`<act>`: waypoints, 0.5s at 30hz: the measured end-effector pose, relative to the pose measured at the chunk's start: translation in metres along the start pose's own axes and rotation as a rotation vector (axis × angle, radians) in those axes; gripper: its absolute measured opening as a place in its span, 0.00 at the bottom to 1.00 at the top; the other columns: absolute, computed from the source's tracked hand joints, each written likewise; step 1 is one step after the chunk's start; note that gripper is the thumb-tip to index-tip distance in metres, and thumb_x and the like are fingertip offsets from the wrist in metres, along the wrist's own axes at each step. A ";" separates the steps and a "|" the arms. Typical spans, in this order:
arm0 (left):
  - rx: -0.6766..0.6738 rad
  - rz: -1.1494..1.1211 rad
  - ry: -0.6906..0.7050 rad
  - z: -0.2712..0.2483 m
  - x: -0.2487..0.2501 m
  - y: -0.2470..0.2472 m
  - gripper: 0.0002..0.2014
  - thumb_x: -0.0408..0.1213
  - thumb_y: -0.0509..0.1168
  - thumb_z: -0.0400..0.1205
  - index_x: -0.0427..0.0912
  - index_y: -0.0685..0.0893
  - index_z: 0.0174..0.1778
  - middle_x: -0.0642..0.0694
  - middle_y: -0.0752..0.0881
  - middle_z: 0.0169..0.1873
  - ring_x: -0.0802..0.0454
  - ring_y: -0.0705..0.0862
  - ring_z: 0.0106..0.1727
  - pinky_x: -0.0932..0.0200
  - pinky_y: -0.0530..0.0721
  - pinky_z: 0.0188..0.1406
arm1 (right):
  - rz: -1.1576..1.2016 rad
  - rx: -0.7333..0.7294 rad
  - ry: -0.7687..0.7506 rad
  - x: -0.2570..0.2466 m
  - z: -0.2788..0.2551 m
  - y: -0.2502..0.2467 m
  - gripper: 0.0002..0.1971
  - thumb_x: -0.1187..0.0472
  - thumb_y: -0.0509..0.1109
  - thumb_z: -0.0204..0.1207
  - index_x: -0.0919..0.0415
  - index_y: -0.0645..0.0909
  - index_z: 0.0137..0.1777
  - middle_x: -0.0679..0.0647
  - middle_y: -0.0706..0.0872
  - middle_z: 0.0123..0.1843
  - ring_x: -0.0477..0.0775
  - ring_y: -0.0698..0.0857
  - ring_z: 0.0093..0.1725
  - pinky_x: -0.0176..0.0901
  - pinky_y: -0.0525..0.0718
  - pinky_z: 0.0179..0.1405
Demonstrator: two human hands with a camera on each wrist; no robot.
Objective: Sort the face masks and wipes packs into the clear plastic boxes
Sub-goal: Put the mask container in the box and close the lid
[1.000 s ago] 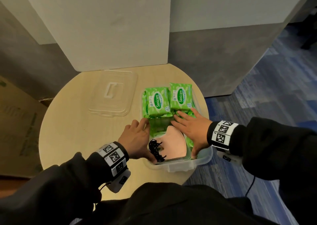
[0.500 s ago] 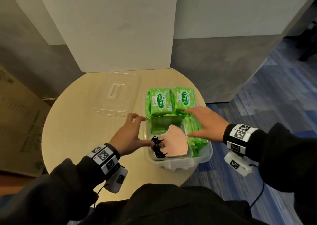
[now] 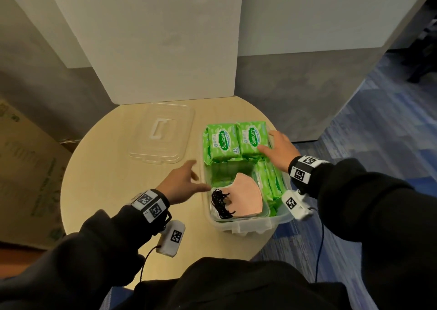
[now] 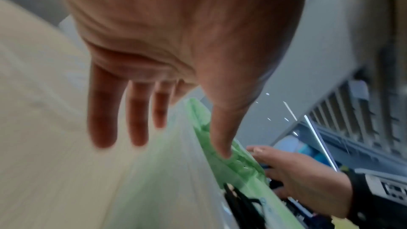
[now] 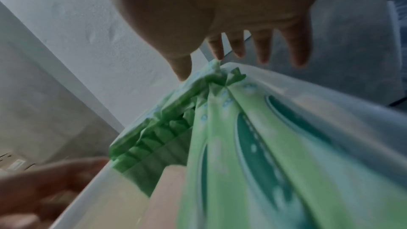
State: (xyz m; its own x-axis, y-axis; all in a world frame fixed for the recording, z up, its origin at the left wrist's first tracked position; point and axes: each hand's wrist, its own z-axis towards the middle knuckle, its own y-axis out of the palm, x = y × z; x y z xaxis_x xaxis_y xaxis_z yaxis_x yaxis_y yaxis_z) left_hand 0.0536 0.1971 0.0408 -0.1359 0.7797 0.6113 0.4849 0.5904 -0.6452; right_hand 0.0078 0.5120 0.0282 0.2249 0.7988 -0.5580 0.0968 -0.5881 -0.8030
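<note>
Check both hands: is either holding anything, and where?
Nothing is held. Left hand hovers open beside the box; right hand is open over the wipes packs.

Clear, glossy plastic forms the box (image 3: 248, 225) and the lid (image 3: 163, 134) at upper left. Wipes packs (image 3: 236, 141) wear shiny, crinkled green film. The mask (image 3: 246, 198) looks matt cloth; the table (image 3: 99, 186), smooth pale wood.

From my feed I see a round, pale wooden table (image 3: 101, 182). At its twelve o'clock edge stand white partition panels (image 3: 153, 37). A brown cardboard box (image 3: 26, 167) sits at nine o'clock, and blue patterned carpet (image 3: 378, 125) spreads at three o'clock.
</note>
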 end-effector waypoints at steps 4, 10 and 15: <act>0.310 0.216 0.336 0.026 0.021 -0.018 0.45 0.56 0.75 0.80 0.50 0.61 0.90 0.44 0.67 0.84 0.44 0.75 0.79 0.44 0.77 0.78 | -0.121 -0.062 -0.181 -0.021 0.024 -0.010 0.36 0.46 0.67 0.85 0.44 0.57 0.89 0.57 0.56 0.91 0.57 0.55 0.90 0.55 0.57 0.88; 0.136 0.410 0.380 0.083 0.060 -0.012 0.45 0.62 0.71 0.82 0.56 0.56 0.91 0.44 0.48 0.92 0.42 0.53 0.91 0.43 0.61 0.89 | -0.277 -0.292 -0.238 -0.045 0.034 -0.015 0.32 0.54 0.67 0.86 0.42 0.61 0.88 0.59 0.53 0.92 0.62 0.47 0.91 0.52 0.49 0.87; 0.078 0.545 0.363 0.099 0.060 -0.006 0.48 0.71 0.63 0.81 0.54 0.52 0.92 0.42 0.53 0.92 0.39 0.51 0.91 0.42 0.56 0.90 | -0.328 -0.306 -0.313 -0.031 0.034 -0.011 0.32 0.52 0.62 0.89 0.41 0.54 0.90 0.59 0.50 0.92 0.62 0.44 0.91 0.53 0.45 0.88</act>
State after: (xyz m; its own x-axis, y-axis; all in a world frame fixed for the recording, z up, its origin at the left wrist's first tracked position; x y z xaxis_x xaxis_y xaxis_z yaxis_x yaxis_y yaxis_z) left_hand -0.0433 0.2615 0.0360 0.4182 0.8593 0.2945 0.3356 0.1551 -0.9291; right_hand -0.0329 0.4980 0.0475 -0.1594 0.9187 -0.3614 0.4017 -0.2740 -0.8738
